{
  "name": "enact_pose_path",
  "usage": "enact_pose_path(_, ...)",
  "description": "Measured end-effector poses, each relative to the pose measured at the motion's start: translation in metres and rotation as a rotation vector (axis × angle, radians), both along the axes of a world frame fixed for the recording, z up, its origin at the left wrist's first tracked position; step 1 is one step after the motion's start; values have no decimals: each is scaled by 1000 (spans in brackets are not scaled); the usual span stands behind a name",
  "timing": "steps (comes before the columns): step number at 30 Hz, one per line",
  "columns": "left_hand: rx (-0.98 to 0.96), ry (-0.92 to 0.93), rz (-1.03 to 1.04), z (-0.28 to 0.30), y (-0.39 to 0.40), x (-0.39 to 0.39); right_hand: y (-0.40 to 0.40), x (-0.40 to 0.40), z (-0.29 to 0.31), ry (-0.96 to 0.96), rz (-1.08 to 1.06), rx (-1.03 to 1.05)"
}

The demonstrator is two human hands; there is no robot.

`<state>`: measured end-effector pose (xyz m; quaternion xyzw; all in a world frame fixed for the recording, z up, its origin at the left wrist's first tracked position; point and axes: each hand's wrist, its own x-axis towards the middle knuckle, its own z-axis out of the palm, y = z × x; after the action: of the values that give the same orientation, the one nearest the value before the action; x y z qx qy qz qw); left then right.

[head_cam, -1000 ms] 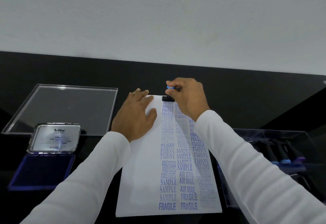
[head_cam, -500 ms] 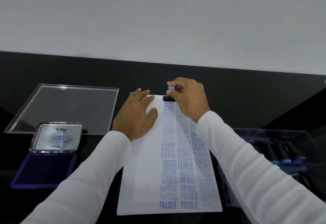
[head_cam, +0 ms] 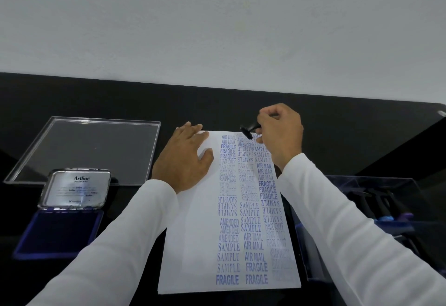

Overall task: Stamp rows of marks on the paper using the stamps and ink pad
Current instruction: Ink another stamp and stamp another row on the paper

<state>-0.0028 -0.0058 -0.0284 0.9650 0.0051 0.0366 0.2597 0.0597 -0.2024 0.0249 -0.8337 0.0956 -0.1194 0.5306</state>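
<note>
Two hands work at the far end of a white sheet of paper (head_cam: 193, 245) on a black surface (head_cam: 96, 98). At about 12 o'clock on the sheet, the right hand (head_cam: 281, 132) curls its fingers round a black stamp (head_cam: 248, 131), which is tilted with its dark base lifted toward 9 o'clock, just above the top rows of print; whether the base touches the paper cannot be told. At about 11 o'clock, the left hand (head_cam: 184, 158) lies flat with fingers straight and spread, pressing the paper's unprinted left part down. Both arms wear white sleeves (head_cam: 135, 238).

Three columns of blue marks (head_cam: 251, 221) run down the right part of the sheet, reading AIR MAIL, FRAGILE, FAX OUT, EXPRESS, SAMPLE and AMENDED, some upside down and some faint.

At 9 o'clock from the paper, well apart, an ink pad (head_cam: 58, 233) lies open, its dark blue pad toward the viewer and its silver Artline lid (head_cam: 76, 188) raised behind it. Beyond it, at 10 o'clock, a clear acrylic panel (head_cam: 91, 149) lies on the surface. At 3 o'clock, just beside the paper's right edge, a clear box (head_cam: 376, 185) holds more stamps (head_cam: 391, 216) with dark handles and blue and purple tips. A pale wall (head_cam: 217, 28) rises behind
</note>
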Motion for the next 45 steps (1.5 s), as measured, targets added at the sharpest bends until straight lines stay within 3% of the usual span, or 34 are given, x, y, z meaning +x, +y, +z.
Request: enact_pose_path(45, -40, -22, -2, 0, 1, 1, -3, -6, 2, 9, -27, 6)
